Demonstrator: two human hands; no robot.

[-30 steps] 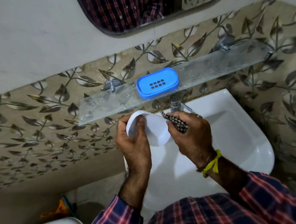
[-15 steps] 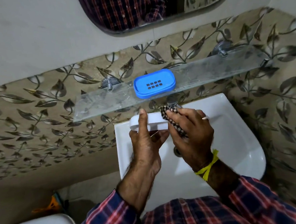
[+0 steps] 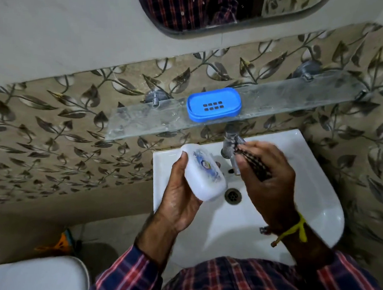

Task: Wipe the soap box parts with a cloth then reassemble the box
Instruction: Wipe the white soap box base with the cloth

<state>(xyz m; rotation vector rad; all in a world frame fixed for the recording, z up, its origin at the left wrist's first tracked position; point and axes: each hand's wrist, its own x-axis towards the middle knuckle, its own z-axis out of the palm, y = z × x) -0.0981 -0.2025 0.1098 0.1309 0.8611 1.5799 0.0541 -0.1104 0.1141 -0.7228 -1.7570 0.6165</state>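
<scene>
Fingers of left hand (image 3: 178, 197) grip the white soap box part (image 3: 204, 173) over the sink's (image 3: 298, 142) back-left corner; right hand (image 3: 266, 174) fingers clench the checked cloth (image 3: 258, 165), just beside the part, not touching. Blue tray (image 3: 214, 104) sits mid-shelf (image 3: 295, 98). Step: wiping — likely btwn strokes. Next: bring cloth back onto part, then fit w/ tray. Label on part — blue, blurred, unreadable.
</scene>
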